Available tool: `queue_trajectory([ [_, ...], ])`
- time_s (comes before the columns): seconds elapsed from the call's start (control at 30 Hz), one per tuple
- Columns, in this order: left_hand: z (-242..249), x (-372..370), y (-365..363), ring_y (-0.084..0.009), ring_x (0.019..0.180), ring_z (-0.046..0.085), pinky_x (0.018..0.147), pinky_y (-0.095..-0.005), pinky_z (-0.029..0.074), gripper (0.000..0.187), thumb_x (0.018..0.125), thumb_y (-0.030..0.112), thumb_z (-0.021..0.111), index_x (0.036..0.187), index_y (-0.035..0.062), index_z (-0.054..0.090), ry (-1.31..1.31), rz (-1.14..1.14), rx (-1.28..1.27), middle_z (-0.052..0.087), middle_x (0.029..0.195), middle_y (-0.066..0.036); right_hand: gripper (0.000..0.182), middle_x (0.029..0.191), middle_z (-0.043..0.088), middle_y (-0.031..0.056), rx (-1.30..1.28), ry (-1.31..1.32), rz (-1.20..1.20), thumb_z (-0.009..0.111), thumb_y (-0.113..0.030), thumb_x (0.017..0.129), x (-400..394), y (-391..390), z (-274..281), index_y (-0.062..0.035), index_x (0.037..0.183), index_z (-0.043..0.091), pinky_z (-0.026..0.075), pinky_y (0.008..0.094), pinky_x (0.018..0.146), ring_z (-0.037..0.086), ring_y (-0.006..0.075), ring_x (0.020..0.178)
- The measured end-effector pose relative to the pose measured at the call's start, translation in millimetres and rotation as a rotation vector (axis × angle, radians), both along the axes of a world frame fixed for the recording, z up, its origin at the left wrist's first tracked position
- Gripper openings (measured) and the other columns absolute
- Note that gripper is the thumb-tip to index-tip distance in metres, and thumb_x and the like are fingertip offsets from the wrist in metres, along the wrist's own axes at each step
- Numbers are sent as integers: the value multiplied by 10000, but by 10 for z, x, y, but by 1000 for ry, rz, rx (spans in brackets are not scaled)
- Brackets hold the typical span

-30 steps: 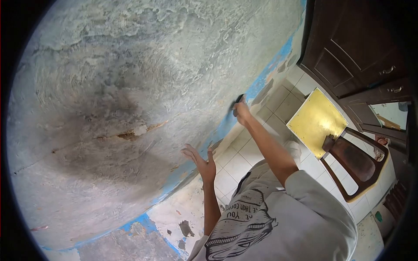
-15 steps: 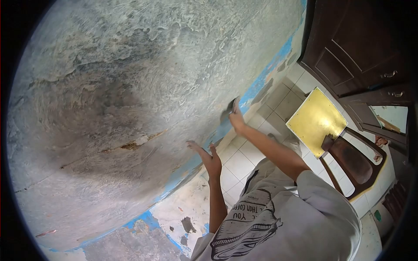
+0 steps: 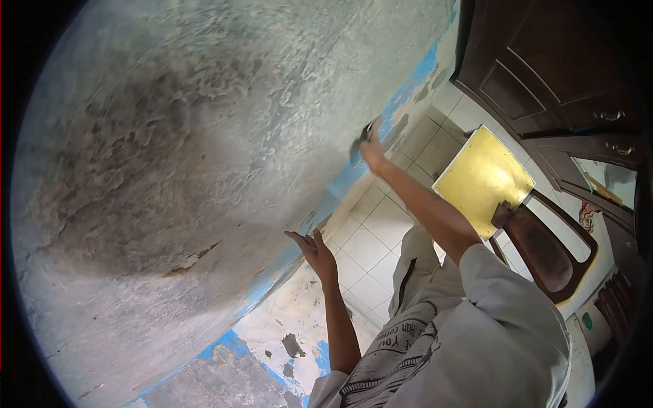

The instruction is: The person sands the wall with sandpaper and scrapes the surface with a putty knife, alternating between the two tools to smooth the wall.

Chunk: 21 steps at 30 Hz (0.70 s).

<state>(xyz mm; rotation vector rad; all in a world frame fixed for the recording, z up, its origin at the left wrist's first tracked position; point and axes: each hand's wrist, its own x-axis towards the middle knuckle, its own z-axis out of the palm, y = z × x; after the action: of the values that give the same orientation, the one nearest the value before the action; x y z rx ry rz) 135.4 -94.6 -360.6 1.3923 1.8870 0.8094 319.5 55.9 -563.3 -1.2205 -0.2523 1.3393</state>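
My right hand [image 3: 373, 155] is closed around a scraper [image 3: 358, 144] with a flat grey blade. The blade lies against the rough grey wall [image 3: 224, 136], right where bare blue paint [image 3: 343, 182] runs along its lower border. My left hand [image 3: 321, 258] is held lower down, thumb and fingers apart and holding nothing, with its fingertips close to the wall surface. A brownish crack with chipped plaster [image 3: 192, 260] marks the wall to the left of that hand.
A chair with a yellow seat [image 3: 483, 180] and dark wooden back stands to the right on white floor tiles [image 3: 367, 241]. Dark cabinets [image 3: 544, 75] line the far right. Peeling white and blue paint [image 3: 292, 326] covers the wall section below my left hand.
My right hand has moved the scraper upward in view along the wall. The left hand stays near the wall, its fingers less spread. The whole view has shifted slightly.
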Motion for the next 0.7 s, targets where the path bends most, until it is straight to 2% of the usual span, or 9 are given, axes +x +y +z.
queue_trajectory([
  [0.1,-98,116,-48,-368,1593,21,1287,-446,111,846,1080,226,537,1637,-2,-57,-21,12,20,-29,1700,-296,1079,1675,208,234,-20,43,104,391,163,860,336,-42,291,-247,1635,-239,480,279,895,526,244,1145],
  [0.17,-82,230,-52,-371,1590,30,1288,-454,125,835,1085,195,528,1634,-2,-70,-31,51,-63,-44,1693,-306,1090,1701,143,222,69,-138,96,371,183,823,-203,-220,201,-227,1641,-220,410,292,986,429,257,1288],
  [0.27,-123,303,-80,-365,1590,42,1288,-452,137,826,1087,178,525,1635,2,-68,-36,74,-80,-43,1695,-299,1084,1738,19,205,92,66,175,338,205,778,-515,-501,508,-169,1653,-182,219,317,1202,176,290,1578],
  [0.37,-106,384,-9,-354,1592,53,1287,-445,144,823,1087,184,528,1639,6,-56,-17,65,-52,-28,1705,-275,1028,1728,101,209,58,66,34,344,185,810,-159,-264,567,-125,1657,-151,135,307,1231,91,298,1602],
  [0.4,-86,406,2,-351,1592,55,1287,-443,146,822,1087,187,529,1640,7,-52,-7,65,-47,-24,1709,-266,986,1704,192,207,70,22,-72,372,152,845,151,-93,642,-98,1659,-126,220,317,1218,248,314,1543],
  [0.43,-80,422,11,-352,1593,59,1286,-443,149,827,1087,200,533,1641,11,-49,-21,76,-48,-23,1711,-260,913,1685,226,209,68,-111,-105,381,93,900,357,138,200,-76,1661,-94,288,330,1202,344,307,1460],
  [0.53,-134,432,75,-351,1593,74,1282,-445,160,843,1084,238,547,1646,22,-44,-61,91,-45,-25,1716,-247,918,1662,260,211,98,107,-106,409,74,891,1047,239,435,-57,1660,-73,325,328,1176,379,298,1427],
  [0.6,-341,304,107,-348,1593,88,1279,-449,168,859,1081,261,557,1648,31,-45,-69,81,-46,-29,1717,-245,958,1668,243,226,21,116,33,446,79,855,865,161,344,-20,1652,-77,312,308,1155,357,301,1462],
  [0.7,-271,434,188,-332,1594,109,1274,-443,176,850,1095,334,526,1655,57,-51,-130,144,-86,-27,1724,-230,931,1677,253,205,69,111,0,461,54,893,-4,-292,646,-75,1668,-39,272,346,1202,333,317,1490],
])
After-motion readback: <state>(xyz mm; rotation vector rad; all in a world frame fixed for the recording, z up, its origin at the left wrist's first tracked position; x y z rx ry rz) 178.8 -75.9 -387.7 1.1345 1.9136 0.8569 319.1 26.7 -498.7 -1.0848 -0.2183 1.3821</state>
